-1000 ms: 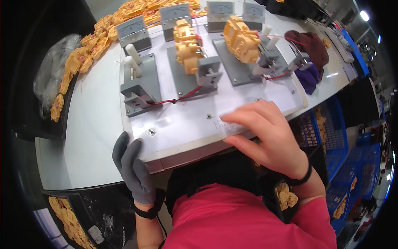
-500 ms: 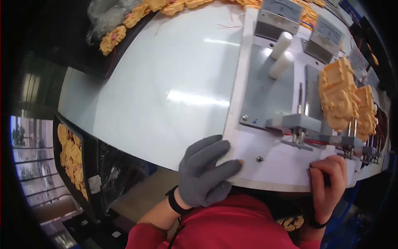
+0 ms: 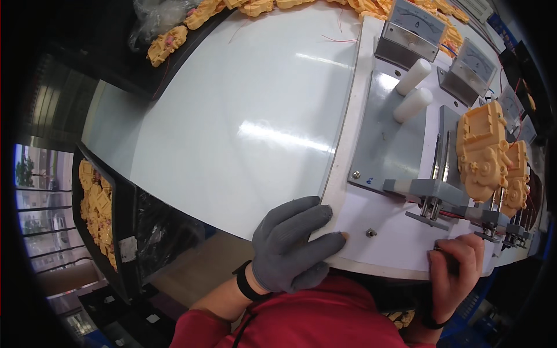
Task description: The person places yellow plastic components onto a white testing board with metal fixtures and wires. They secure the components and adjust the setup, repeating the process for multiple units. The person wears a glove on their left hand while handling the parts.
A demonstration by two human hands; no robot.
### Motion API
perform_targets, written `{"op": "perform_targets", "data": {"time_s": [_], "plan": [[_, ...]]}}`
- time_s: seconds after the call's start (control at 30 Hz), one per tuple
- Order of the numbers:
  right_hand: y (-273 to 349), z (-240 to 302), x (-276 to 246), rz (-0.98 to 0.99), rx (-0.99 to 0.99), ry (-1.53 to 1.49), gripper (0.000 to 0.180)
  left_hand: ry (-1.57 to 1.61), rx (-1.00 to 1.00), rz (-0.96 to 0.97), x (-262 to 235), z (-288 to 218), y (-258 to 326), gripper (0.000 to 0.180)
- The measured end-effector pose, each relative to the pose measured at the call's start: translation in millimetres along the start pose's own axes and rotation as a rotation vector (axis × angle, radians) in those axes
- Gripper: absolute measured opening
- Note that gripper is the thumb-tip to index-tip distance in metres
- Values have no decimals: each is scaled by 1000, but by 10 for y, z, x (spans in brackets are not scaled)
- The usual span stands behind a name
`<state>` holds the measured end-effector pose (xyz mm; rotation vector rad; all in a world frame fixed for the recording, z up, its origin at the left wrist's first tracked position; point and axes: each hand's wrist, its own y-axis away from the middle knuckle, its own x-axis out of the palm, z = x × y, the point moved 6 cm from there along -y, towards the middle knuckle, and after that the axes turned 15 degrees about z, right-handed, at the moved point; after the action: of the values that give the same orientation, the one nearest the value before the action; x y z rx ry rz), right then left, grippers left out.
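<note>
My left hand (image 3: 296, 246), in a grey glove with one bare fingertip, lies with fingers extended over the near left edge of the white test board (image 3: 380, 264). Nothing is in it. My bare right hand (image 3: 458, 264) is at the board's near right edge, thumb and curled fingers around a small dark metal piece that looks like a toggle switch, mostly hidden. A similar toggle switch (image 3: 371, 232) stands between the hands. Beyond my right hand, a yellow-orange moulded plastic part (image 3: 483, 152) stands upright on a grey fixture with metal pins (image 3: 432, 191).
Two white posts (image 3: 414, 105) rise from a grey plate (image 3: 386, 139). Analog meters (image 3: 415, 26) stand behind them. A smooth white tabletop (image 3: 232, 151) spreads to the left. Yellow parts (image 3: 168, 46) line its far edge, and more fill a black bin (image 3: 98, 209) at left.
The view has shifted, so the board and fixtures sit lower and farther right. Both hands stay in about the same places on the board; the small metal piece shows more between my right fingers.
</note>
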<state>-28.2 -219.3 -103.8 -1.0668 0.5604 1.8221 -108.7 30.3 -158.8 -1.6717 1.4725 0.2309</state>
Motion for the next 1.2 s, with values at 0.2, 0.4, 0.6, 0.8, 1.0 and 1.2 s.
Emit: {"op": "perform_targets", "data": {"time_s": [0.2,0.4,0.6,0.8,1.0,1.2], "plan": [[-30,44,22,-27,3,47,33,-1,-4,-13,14,23,20,26],[-99,57,-20,-40,-165,63,33,-35,-57,34,6,-7,100,29],[-100,63,-17,-64,-215,88,32,-52,-67,30,19,-12,93,28],[-111,85,-11,-75,-233,84,29,-60,-65,37,1,-20,84,28],[-122,98,-16,-72,-253,80,27,-54,-62,24,-3,-29,79,28],[-129,114,-22,-72,-284,95,26,-50,-51,17,7,-25,68,29]]}}
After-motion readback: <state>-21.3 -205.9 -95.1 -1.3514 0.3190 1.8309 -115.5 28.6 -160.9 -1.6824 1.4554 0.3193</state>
